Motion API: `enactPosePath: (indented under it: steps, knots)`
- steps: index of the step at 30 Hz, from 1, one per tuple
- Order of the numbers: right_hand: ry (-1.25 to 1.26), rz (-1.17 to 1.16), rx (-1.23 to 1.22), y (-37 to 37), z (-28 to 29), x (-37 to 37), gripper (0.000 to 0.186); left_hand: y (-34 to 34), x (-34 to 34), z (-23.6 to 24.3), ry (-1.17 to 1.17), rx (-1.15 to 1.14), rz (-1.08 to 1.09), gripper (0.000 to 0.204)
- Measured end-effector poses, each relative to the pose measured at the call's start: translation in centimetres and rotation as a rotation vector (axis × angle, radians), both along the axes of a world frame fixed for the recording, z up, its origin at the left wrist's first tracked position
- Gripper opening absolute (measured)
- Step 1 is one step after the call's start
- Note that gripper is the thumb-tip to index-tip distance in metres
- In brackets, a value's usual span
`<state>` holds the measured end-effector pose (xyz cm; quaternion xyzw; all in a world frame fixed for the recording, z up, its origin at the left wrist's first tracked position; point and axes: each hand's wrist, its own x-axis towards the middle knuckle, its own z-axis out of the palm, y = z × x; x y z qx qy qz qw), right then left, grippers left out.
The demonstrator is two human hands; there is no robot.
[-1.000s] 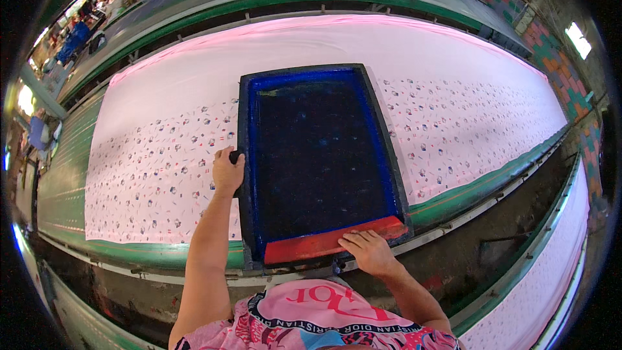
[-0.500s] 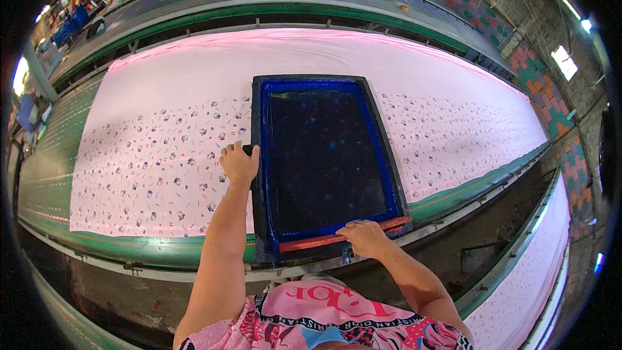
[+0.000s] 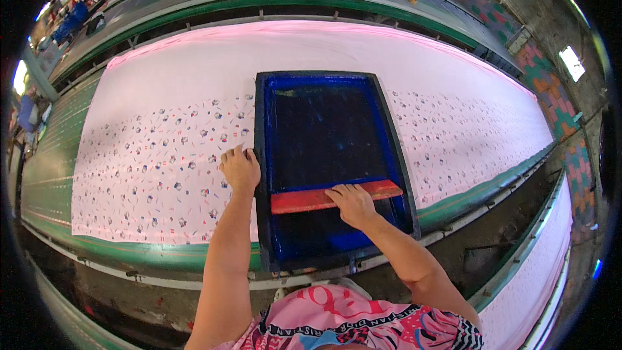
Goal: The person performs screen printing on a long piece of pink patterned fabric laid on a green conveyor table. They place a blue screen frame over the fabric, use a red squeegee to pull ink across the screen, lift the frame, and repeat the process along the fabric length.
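Note:
A dark printing screen with a blue inner frame [image 3: 326, 79] lies flat on pink cloth [image 3: 194, 84] stretched along a long table. My right hand [image 3: 351, 202] grips a red squeegee [image 3: 304, 200] that lies across the lower part of the screen. My left hand [image 3: 241, 168] rests on the frame's left edge, fingers partly on the cloth. The cloth on both sides of the screen carries small printed motifs in its lower half; the far half is plain pink.
The table's green edge [image 3: 149, 251] runs along the near side, with a dark gap and rail below. Another pink cloth strip [image 3: 538, 285] lies at the lower right. Further green tables stretch behind, and brick-patterned walls stand on the right.
My right hand has pushed the red squeegee away from the near end of the screen to about a third of the way up. My left hand stayed on the frame's left edge.

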<state>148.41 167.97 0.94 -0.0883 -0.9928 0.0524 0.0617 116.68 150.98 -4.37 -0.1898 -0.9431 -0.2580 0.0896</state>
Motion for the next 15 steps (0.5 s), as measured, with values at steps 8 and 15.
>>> enactPosePath:
  steps: [8,15]
  knots:
    - [-0.071,-0.037,0.025,12.5,0.6,-15.6,0.047,-0.1,0.1,-0.5,0.094,0.015,0.029,0.038]
    - [-0.015,-0.073,0.044,22.2,-0.7,-26.5,0.045,0.1,0.6,0.2,0.102,-0.040,0.055,0.040]
